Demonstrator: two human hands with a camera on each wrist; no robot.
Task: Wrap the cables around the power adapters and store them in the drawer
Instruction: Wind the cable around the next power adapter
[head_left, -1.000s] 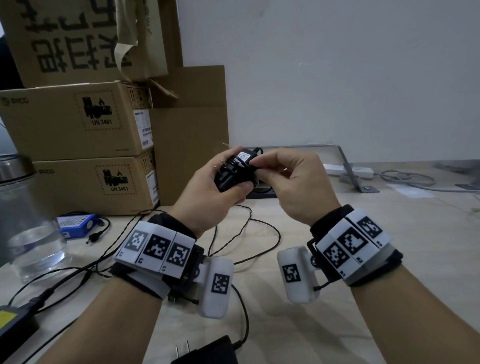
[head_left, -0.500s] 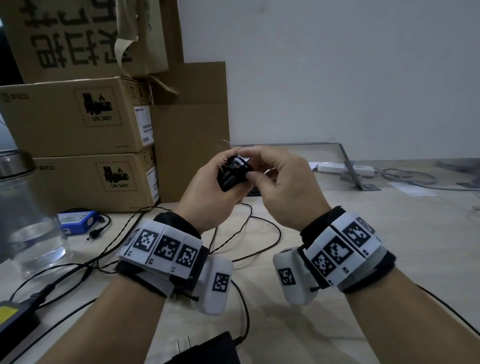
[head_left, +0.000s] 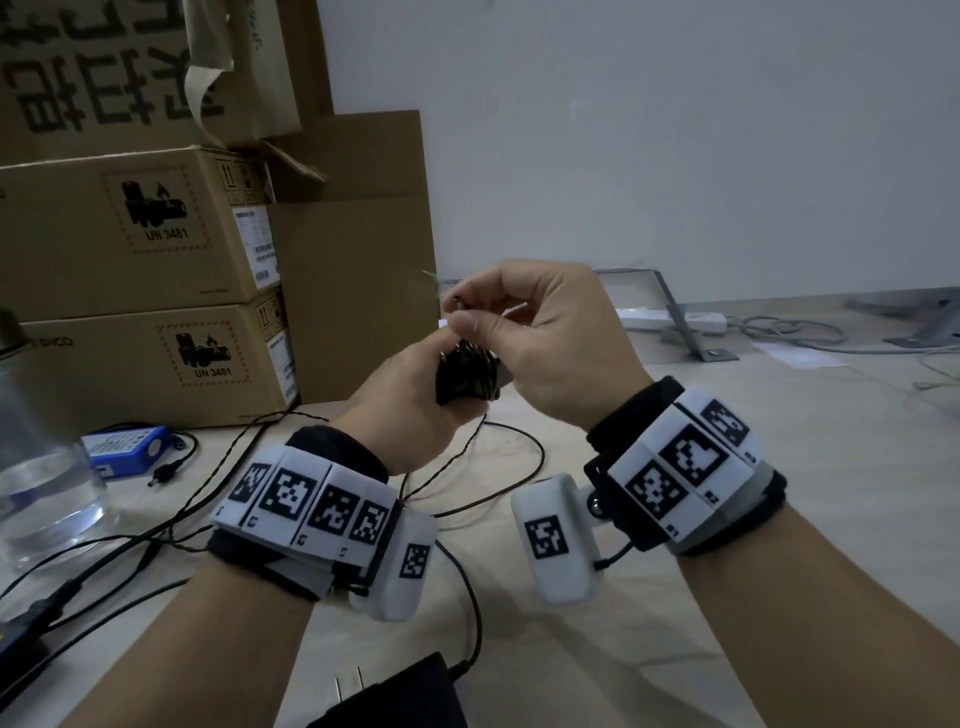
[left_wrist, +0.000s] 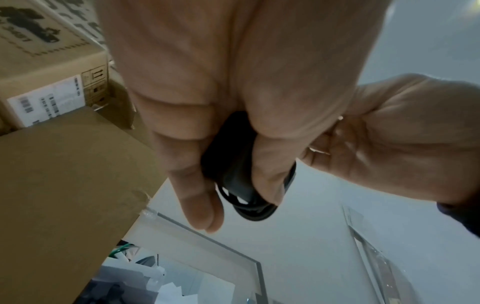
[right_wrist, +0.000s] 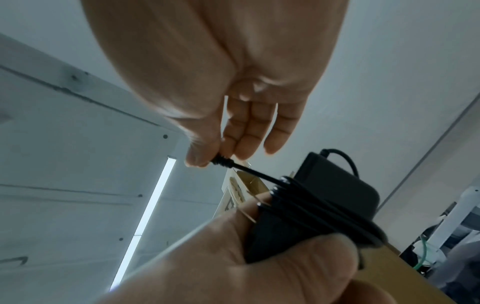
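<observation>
My left hand (head_left: 415, 395) grips a small black power adapter (head_left: 465, 376) above the table, with several turns of its thin black cable wound round the body (right_wrist: 306, 207). The left wrist view shows the same adapter (left_wrist: 228, 164) between my curled fingers. My right hand (head_left: 519, 332) sits just above it and pinches the cable's plug end (right_wrist: 222, 161) between thumb and forefinger, the last stretch of cable (right_wrist: 254, 173) running taut down to the windings. A second black adapter (head_left: 395, 696) with two metal prongs lies at the table's near edge.
Stacked cardboard boxes (head_left: 156, 291) stand at the back left. A glass jar (head_left: 36, 457), a blue battery pack (head_left: 124, 449) and loose black cables (head_left: 171, 514) lie on the left of the table. A white power strip (head_left: 691, 322) and a metal bracket (head_left: 691, 332) sit at the back right.
My right hand has lifted above the adapter, drawing the plug end of the cable up. The left hand has turned the adapter and lowered it slightly.
</observation>
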